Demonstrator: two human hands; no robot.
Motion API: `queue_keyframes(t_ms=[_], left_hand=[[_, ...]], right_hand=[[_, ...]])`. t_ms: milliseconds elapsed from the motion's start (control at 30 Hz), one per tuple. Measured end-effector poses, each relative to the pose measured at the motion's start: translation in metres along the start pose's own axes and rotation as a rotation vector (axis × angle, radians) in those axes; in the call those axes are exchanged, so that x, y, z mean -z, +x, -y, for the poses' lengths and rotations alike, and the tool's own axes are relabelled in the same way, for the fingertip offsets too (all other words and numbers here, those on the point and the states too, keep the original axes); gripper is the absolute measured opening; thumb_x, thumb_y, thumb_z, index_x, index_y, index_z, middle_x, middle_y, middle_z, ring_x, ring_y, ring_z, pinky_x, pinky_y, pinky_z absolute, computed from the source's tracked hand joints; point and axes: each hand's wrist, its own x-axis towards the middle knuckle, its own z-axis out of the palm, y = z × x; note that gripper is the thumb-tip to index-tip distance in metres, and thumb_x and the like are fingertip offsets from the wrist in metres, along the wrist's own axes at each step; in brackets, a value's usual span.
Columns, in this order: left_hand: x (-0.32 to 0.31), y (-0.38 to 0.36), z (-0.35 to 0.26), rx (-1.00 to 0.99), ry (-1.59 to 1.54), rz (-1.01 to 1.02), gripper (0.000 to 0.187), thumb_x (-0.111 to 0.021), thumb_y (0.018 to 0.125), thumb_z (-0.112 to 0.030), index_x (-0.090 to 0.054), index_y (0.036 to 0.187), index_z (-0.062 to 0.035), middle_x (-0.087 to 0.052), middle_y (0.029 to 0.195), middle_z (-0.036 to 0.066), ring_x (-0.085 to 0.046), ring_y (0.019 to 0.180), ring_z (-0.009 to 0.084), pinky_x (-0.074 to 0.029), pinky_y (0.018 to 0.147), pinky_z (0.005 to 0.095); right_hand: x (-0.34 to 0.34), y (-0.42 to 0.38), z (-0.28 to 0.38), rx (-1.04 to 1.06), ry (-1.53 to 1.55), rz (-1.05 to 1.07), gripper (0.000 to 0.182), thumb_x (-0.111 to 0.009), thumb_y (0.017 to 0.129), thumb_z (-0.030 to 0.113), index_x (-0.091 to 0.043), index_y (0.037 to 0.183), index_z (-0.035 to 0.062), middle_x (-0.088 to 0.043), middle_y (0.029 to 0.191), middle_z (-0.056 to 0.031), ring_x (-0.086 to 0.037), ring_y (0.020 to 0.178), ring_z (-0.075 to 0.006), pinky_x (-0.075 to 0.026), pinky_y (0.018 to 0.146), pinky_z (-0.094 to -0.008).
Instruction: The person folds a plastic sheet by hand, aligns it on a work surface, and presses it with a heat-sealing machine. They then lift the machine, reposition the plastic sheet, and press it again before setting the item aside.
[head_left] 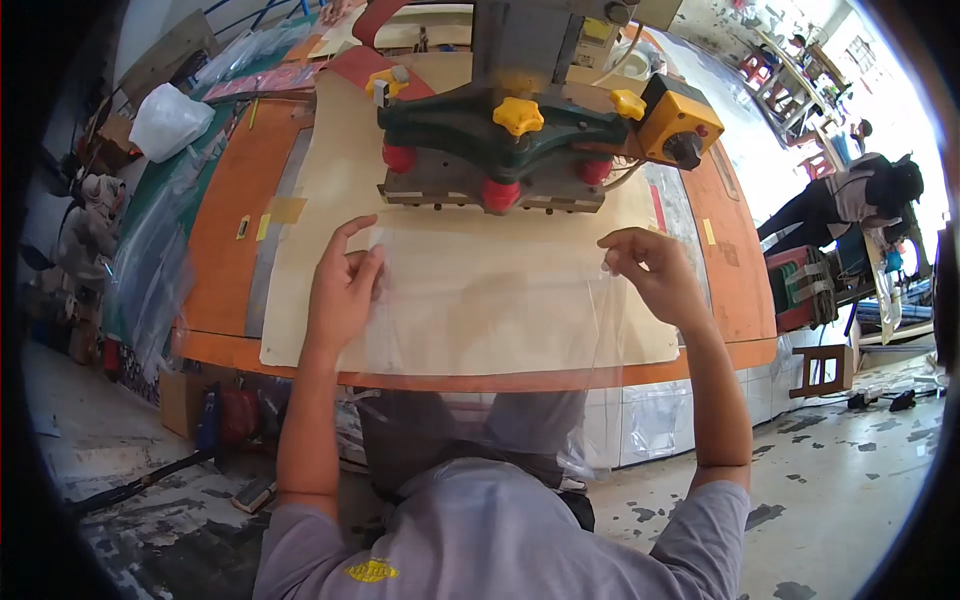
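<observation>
A clear plastic sheet [480,310] stretches between my two hands over a cream-coloured board, its near part hanging past the table's front edge. My left hand [345,290] holds its left side with thumb and curled fingers, the index finger pointing forward. At the opposite side, my right hand [652,275] pinches the sheet's far corner between thumb and fingers. Just beyond my hands stands a machine head [490,180] with a dark green bracket, yellow star knobs [518,116] and red round feet. Its lower metal plate is close over the board [320,320].
The board lies on an orange table [225,250]. A yellow control box [680,120] with a black knob is mounted right of the machine head. Clear plastic [150,270] and a white bag [170,120] lie at left. Another person [855,195] bends over at far right, near stacked stools [800,285].
</observation>
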Motion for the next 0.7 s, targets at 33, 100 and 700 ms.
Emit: queue_keyframes(t_ms=[33, 100, 700], left_hand=[[0.0, 0.005, -0.001, 0.029, 0.074, 0.024, 0.039, -0.063, 0.109, -0.016, -0.055, 0.145, -0.003, -0.069, 0.072, 0.004, -0.057, 0.061, 0.0072, -0.045, 0.06, 0.0274], [0.0, 0.012, -0.005, 0.073, 0.187, 0.06, 0.04, -0.064, 0.108, -0.016, -0.055, 0.145, -0.0045, -0.064, 0.069, 0.001, -0.054, 0.06, 0.0068, -0.044, 0.059, 0.0271], [-0.002, 0.011, 0.02, -0.167, 0.1, -0.092, 0.037, -0.062, 0.109, -0.01, -0.056, 0.145, -0.0034, -0.059, 0.068, -0.001, -0.048, 0.061, 0.0046, -0.039, 0.059, 0.0235]], right_hand=[[-0.004, 0.007, -0.012, -0.01, 0.04, 0.003, 0.019, -0.068, 0.104, 0.006, -0.071, 0.12, -0.0039, -0.075, 0.095, -0.0053, -0.071, 0.088, -0.0113, -0.057, 0.083, -0.0288], [-0.013, 0.019, -0.036, -0.032, 0.12, 0.008, 0.02, -0.067, 0.103, 0.004, -0.07, 0.12, -0.005, -0.075, 0.096, -0.0058, -0.07, 0.088, -0.0114, -0.057, 0.084, -0.0284], [-0.015, -0.003, -0.011, -0.028, 0.07, -0.07, 0.022, -0.083, 0.095, 0.014, -0.079, 0.112, 0.0008, -0.076, 0.091, -0.0011, -0.064, 0.087, -0.0078, -0.049, 0.085, -0.0275]])
